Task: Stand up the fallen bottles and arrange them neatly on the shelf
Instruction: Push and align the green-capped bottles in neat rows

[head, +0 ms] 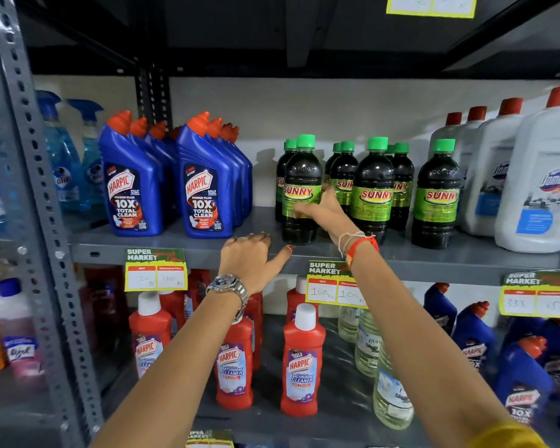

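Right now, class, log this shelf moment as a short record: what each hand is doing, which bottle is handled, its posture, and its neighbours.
right hand: wrapped around the front-left Sunny bottle
left hand: resting on the shelf edge, holding nothing
bottle posture: upright, green cap on
left neighbours: blue Harpic bottles
right neighbours: more Sunny bottles, then white Domex bottles
fallen bottles: none visible

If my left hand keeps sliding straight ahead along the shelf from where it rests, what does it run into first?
Probably nothing soon. The left hand points into the bare gap on the shelf between the blue bottles and the dark bottle held by the right hand. The back wall seems next, though depth is unclear.
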A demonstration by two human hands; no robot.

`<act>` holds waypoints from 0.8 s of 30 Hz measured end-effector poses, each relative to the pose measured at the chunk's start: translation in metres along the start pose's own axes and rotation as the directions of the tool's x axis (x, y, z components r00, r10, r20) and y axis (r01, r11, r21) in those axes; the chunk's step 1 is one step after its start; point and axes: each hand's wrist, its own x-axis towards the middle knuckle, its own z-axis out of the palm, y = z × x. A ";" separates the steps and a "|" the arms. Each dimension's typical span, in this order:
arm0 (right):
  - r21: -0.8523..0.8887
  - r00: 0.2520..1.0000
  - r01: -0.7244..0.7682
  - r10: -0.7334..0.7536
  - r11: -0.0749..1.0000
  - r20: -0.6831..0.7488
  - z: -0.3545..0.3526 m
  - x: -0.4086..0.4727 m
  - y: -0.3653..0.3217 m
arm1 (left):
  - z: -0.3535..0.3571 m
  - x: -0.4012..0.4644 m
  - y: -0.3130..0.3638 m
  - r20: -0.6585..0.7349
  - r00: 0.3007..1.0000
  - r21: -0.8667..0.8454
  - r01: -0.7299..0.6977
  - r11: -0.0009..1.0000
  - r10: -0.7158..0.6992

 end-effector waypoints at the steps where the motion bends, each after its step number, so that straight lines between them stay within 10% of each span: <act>1: -0.043 0.999 0.029 -0.030 0.999 -0.018 0.001 -0.001 0.000 | 0.000 0.000 0.000 -0.002 1.000 -0.001 -0.002 1.000 0.002; 6: -0.458 0.933 0.147 -0.277 0.877 -0.231 0.011 -0.007 0.004 | 0.000 0.000 -0.001 -0.002 1.000 0.003 -0.002 1.000 0.002; 16: -0.240 0.991 0.093 -0.112 0.966 -0.066 0.003 -0.016 -0.005 | 0.004 0.002 -0.002 -0.032 0.999 0.006 -0.006 1.000 0.006; 24: -0.220 0.933 0.201 -0.255 0.955 -0.255 -0.006 -0.040 -0.004 | 0.007 0.003 -0.004 -0.055 0.999 0.004 0.001 1.000 -0.001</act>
